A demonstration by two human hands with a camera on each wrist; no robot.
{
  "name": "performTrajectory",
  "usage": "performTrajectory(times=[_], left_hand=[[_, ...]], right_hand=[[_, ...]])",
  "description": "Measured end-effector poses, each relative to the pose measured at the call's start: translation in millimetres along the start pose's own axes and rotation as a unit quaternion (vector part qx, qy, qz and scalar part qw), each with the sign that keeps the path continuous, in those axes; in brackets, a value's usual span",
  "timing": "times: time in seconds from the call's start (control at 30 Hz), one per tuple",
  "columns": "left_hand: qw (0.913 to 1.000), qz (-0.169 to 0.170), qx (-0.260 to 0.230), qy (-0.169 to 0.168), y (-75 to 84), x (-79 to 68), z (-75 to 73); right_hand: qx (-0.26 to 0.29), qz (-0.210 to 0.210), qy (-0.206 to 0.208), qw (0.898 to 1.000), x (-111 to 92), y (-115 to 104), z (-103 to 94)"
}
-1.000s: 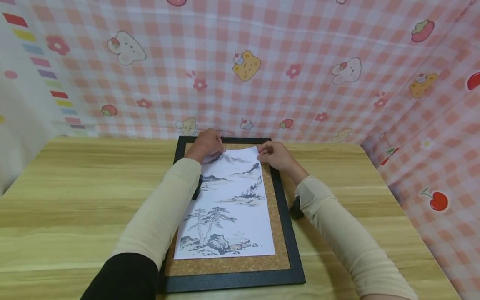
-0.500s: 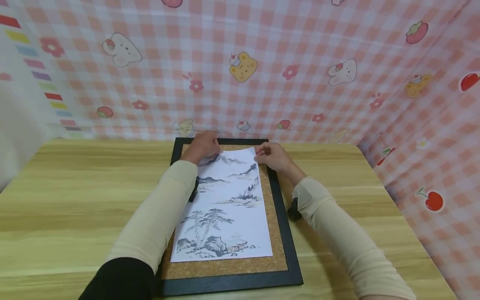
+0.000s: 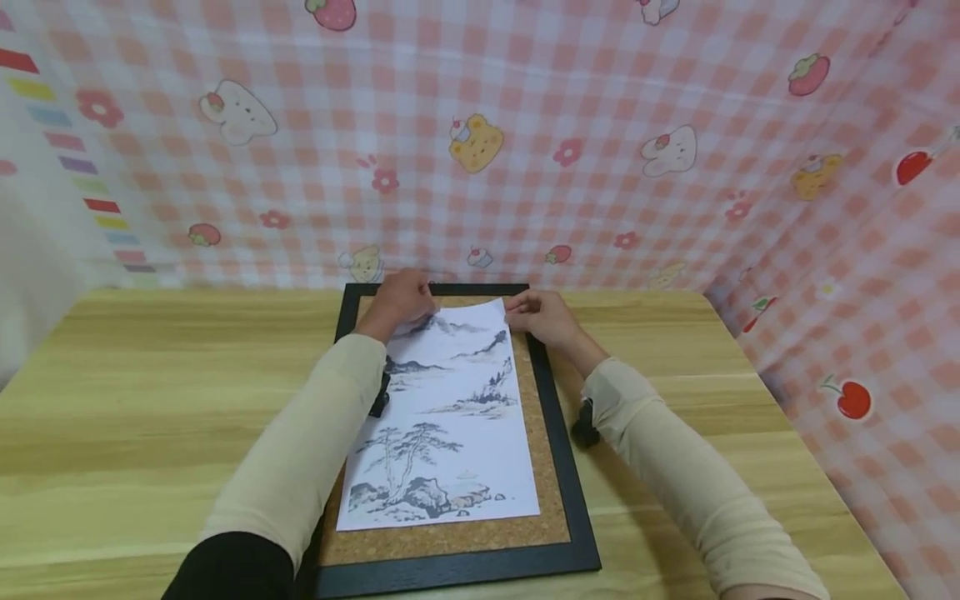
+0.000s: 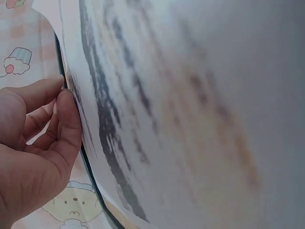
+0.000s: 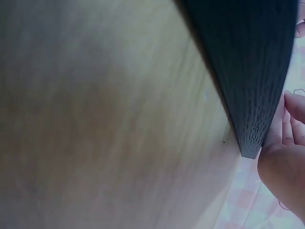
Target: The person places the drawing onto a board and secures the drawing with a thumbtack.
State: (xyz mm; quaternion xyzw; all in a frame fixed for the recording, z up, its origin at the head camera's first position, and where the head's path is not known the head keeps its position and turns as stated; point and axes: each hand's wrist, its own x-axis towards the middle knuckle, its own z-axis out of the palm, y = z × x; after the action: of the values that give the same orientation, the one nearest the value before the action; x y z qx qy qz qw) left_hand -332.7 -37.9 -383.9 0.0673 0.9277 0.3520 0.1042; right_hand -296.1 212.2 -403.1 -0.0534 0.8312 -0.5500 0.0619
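A white sheet of paper (image 3: 483, 450) printed with an ink landscape lies on a cork board (image 3: 442, 542) with a black frame (image 3: 457, 571). At the upper left of the sheet, my left hand (image 3: 401, 300) pinches its top edge; in the left wrist view the thumb and index fingertips (image 4: 67, 95) meet there. Whether something small sits between them is hidden. My right hand (image 3: 551, 321) pinches the sheet's top right corner, which is slightly raised. The right wrist view shows that hand (image 5: 286, 152) beside the frame, its fingertip contact with the paper out of sight.
The board lies on a wood-grain table (image 3: 187, 417), its far end close to a pink checked cloth (image 3: 420, 100) hanging behind. More of this cloth hangs along the right side. Bare tabletop extends to the left and right of the board.
The head view tilts up a little, so the scene sits lower and further left. Both hands keep their places at the paper's top edge, with little visible movement.
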Motion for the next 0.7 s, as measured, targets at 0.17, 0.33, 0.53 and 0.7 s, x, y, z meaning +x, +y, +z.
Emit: performTrajectory(times=[0.17,0.33,0.53,0.7], left_hand=[[0.9985,0.011,-0.048,0.025,-11.4,-5.1,-2.5],[0.9925,0.005,-0.096,0.076,-18.3,-9.3,-7.4],[0.9847,-0.003,-0.153,0.084,-20.4,-20.6,-10.3],[0.9859,0.018,-0.139,0.091,-18.7,-33.1,-12.3]], right_hand=[[0.054,0.011,0.007,0.998,2.8,1.0,4.0],[0.086,0.013,0.016,0.996,7.0,-1.2,8.8],[0.118,0.026,0.019,0.992,3.1,-0.6,7.0],[0.130,0.032,0.019,0.991,-3.2,-1.6,0.3]])
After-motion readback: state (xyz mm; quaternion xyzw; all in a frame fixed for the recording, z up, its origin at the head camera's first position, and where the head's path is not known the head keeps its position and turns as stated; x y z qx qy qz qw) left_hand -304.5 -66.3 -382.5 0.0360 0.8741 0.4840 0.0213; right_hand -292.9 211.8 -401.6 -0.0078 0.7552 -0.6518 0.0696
